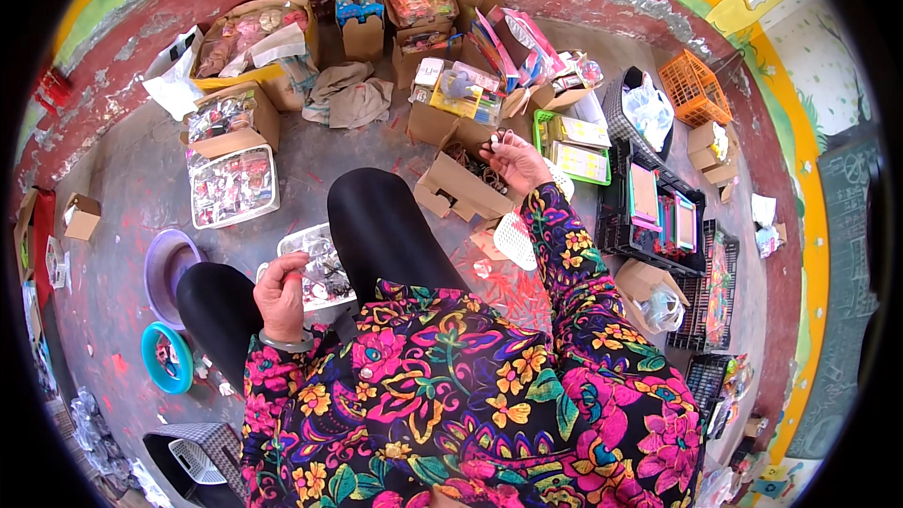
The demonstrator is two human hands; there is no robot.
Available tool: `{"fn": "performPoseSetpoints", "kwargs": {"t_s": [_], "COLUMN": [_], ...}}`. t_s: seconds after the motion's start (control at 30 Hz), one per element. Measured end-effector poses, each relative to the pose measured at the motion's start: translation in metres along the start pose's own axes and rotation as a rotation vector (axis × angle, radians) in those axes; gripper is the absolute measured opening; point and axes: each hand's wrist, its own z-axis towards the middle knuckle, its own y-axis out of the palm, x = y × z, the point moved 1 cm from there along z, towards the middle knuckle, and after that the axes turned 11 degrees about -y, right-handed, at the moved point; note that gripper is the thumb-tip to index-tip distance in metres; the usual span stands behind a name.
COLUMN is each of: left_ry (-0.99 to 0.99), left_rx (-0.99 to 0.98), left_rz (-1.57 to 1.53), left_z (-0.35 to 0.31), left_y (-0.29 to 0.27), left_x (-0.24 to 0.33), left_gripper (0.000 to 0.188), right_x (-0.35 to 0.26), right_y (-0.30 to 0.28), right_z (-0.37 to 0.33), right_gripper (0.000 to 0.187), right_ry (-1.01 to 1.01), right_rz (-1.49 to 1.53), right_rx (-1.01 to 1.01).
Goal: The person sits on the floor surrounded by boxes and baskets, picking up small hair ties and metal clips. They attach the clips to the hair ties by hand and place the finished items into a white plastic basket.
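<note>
Reaching forward, my right hand [515, 162] is over an open cardboard box [459, 188] that holds dark, thin, tangled items. Its thumb and fingers pinch a small dark looped item [496, 139], too small to name surely. Beside my left knee, my left hand [279, 299] is closed, its fingers curled in; whatever lies inside them is hidden. Right next to it stands a white plastic basket [339, 299] with small wrapped pieces in it, partly covered by my leg.
A white tray of small packets [233, 190] sits ahead left. Purple [160, 273] and teal basins [150, 357] stand left. Black crates [609, 226], a green basket [602, 179] and an orange crate [694, 89] line the right. Filled cartons [362, 38] stand along the wall.
</note>
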Motion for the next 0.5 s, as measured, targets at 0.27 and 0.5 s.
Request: {"fn": "performPoseSetpoints", "kwargs": {"t_s": [0.27, 0.5], "left_ry": [-0.011, -0.103], "left_rx": [0.004, 0.03], "left_rz": [0.0, -0.019], "left_z": [-0.001, -0.003], "left_y": [0.001, 0.001], "left_x": [0.0, 0.004], "left_gripper": [0.026, 0.025], "right_x": [-0.005, -0.018], "right_y": [0.0, 0.018], "right_z": [0.009, 0.008], "right_gripper": [0.021, 0.017], "right_ry": [-0.483, -0.545], "right_rz": [-0.407, -0.14], "right_rx": [0.052, -0.074]}}
